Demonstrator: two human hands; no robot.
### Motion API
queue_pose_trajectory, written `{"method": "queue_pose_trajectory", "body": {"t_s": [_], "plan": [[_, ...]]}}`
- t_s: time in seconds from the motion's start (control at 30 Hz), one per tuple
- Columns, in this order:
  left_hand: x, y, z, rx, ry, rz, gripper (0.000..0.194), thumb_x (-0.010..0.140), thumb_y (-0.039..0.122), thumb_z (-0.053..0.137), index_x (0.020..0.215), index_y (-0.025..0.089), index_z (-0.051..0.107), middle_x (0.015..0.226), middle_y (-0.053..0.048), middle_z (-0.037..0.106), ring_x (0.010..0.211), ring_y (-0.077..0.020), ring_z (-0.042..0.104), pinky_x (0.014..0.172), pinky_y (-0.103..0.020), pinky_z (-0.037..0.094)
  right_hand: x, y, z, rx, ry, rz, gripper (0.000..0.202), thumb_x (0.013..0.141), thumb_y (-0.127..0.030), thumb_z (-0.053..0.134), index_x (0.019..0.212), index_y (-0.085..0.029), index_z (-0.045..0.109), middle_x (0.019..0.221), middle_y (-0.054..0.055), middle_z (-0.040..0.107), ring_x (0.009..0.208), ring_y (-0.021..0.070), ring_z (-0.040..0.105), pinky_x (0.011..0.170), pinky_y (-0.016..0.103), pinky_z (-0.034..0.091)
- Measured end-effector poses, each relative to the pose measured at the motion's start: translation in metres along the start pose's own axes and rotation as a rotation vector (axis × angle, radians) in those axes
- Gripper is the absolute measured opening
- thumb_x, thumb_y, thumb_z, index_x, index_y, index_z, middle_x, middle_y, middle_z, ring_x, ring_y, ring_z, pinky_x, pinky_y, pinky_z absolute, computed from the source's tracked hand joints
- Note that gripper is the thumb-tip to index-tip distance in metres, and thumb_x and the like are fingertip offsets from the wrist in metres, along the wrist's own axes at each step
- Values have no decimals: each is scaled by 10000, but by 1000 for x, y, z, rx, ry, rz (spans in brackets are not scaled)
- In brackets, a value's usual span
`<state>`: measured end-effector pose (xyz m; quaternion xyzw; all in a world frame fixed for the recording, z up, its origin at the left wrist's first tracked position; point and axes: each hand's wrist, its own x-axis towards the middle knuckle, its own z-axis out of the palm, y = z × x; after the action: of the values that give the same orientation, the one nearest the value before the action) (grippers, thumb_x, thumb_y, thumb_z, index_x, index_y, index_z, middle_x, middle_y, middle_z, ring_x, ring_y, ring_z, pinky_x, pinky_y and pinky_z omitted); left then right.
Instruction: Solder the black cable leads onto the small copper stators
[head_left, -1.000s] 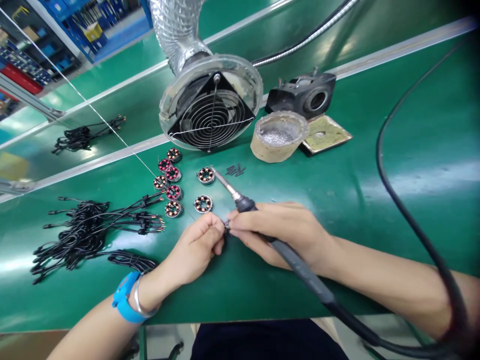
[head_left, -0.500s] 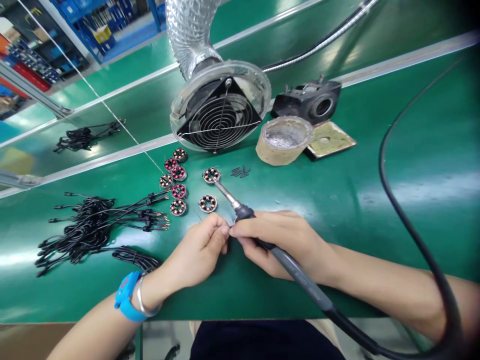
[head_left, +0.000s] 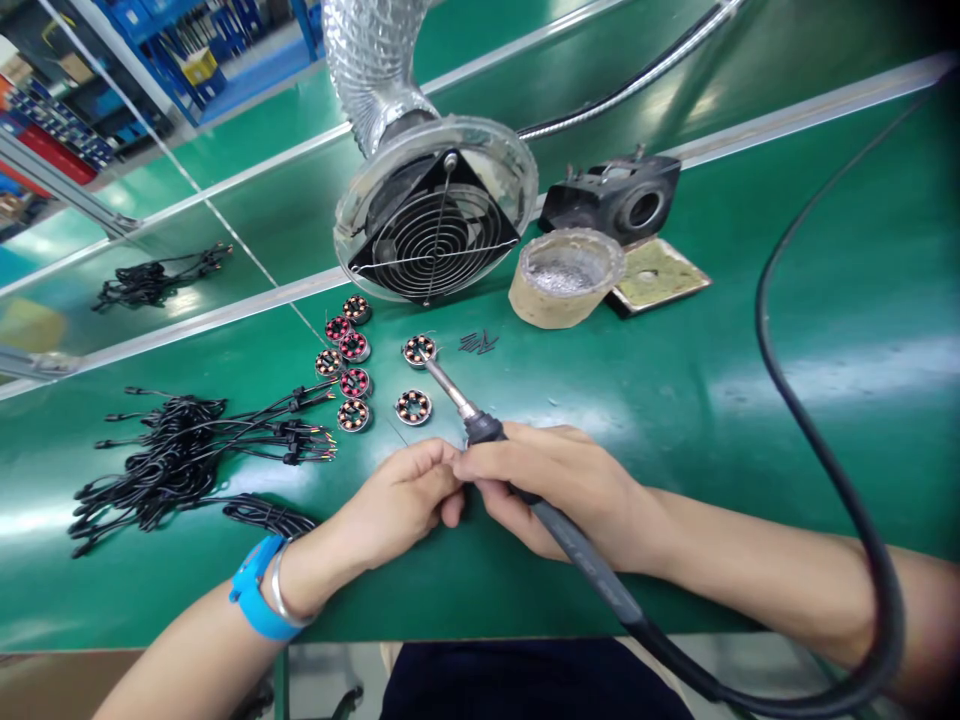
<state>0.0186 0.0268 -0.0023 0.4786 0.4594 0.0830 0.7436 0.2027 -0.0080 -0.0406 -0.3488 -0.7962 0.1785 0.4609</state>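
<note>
Soldering iron (head_left: 585, 560): tip now overlaps coil ring (head_left: 410, 345) below fan (head_left: 433, 250), formerly beside it; work seems ongoing.
Right hand (head_left: 577, 490): gripping iron.
Left hand (head_left: 405, 500): fingers curled, contents hidden.

1. Left wrist: a bright blue band (head_left: 255, 592) with a chunky blue piece.
2. Nearer the hand: a slim, shiny silver bangle (head_left: 277, 588).
3. Lap: dark navy cloth (head_left: 532, 682).
4. Left hand (head_left: 409, 495) and right hand (head_left: 574, 487): bare.
</note>
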Motion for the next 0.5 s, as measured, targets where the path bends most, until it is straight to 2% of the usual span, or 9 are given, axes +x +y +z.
{"method": "queue_pose_trajectory", "body": {"t_s": [0.17, 0.3, 0.5], "plan": [[1, 5, 3, -110, 75, -26, 249, 833, 388, 558, 729, 197, 438, 506, 93, 411, 363, -28, 206, 344, -171, 124, 4, 0, -2, -14, 36, 46, 291, 806, -57, 523, 1055, -204, 558, 761, -23, 577, 588, 83, 528, 558, 188, 437], [2, 4, 4, -75, 150, 6, 223, 848, 321, 526, 701, 193, 419, 490, 99, 386, 370, -23, 214, 348, -146, 154, 9, -1, -5, 34, -34, 136, 321, 771, -49, 562, 1052, -202, 537, 831, -23, 633, 688, 78, 596, 656, 161, 479], [4, -4, 3, 1, 195, 64, 176, 886, 285, 472, 741, 191, 438, 498, 108, 348, 390, -28, 208, 366, -138, 181, 7, 1, 2, -17, -6, 150, 335, 784, -27, 536, 1066, -206, 559, 854, -23, 651, 687, 73, 603, 670, 161, 474]]}}
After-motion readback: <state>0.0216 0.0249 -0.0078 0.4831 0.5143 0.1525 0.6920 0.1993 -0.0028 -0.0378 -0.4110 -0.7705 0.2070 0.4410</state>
